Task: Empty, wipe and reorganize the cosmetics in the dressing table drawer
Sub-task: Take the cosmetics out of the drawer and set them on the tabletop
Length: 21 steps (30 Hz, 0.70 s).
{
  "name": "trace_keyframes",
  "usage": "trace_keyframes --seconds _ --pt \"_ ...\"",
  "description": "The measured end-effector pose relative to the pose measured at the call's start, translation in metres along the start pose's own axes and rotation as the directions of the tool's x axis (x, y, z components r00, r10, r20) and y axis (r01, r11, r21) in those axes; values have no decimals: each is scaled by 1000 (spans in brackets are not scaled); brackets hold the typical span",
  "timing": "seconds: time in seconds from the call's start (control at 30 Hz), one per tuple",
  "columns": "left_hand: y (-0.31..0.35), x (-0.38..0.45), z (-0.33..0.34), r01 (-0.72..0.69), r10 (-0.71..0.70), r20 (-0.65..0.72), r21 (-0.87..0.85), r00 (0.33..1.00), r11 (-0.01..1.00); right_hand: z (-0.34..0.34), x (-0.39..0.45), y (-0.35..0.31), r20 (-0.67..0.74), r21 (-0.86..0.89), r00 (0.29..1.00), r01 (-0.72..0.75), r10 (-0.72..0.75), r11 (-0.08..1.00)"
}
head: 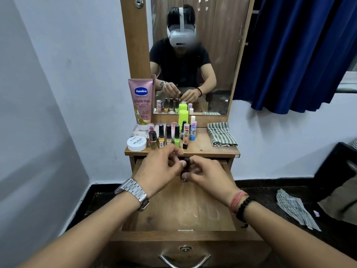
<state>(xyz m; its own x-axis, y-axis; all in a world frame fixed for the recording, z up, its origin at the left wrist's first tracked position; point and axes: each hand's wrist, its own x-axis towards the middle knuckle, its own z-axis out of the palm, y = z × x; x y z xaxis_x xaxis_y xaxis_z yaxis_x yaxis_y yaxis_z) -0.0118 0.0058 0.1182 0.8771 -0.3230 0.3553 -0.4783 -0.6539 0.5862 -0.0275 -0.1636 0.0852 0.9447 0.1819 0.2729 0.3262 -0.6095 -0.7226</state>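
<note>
Head view: both hands, left (161, 169) and right (207, 174), pinch a dark lipstick (185, 167) over the open drawer (183, 211); bottles (168, 135) and cloth (221, 134) sit on the wooden worktop (204, 147).

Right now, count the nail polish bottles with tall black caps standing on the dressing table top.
4, in one row at the front: brown-gold, orange-yellow, pale and bright green, left to right. Others may be hidden behind them; mirror reflections are not counted.

Head camera, looking forward-down, close over open drawer (179, 209), facing mirror (193, 55).
</note>
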Motion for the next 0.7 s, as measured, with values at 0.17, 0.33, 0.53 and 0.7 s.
trace_keyframes --seconds 0.17,0.33,0.53,0.7 --pt "-44 13 5 159 -163 16 127 987 979 -33 38 16 -221 -3 969 -115 111 993" --pt "-85 17 34 208 -278 121 405 953 890 -36 76 32 -317 -128 937 -196 147 972" --pt "-101 25 60 160 -254 153 453 955 877 -21 97 42 -284 -177 944 -224 168 958" --pt "-86 8 57 5 -55 75 544 996 839 -17 97 46 -230 -165 951 -248 207 955"
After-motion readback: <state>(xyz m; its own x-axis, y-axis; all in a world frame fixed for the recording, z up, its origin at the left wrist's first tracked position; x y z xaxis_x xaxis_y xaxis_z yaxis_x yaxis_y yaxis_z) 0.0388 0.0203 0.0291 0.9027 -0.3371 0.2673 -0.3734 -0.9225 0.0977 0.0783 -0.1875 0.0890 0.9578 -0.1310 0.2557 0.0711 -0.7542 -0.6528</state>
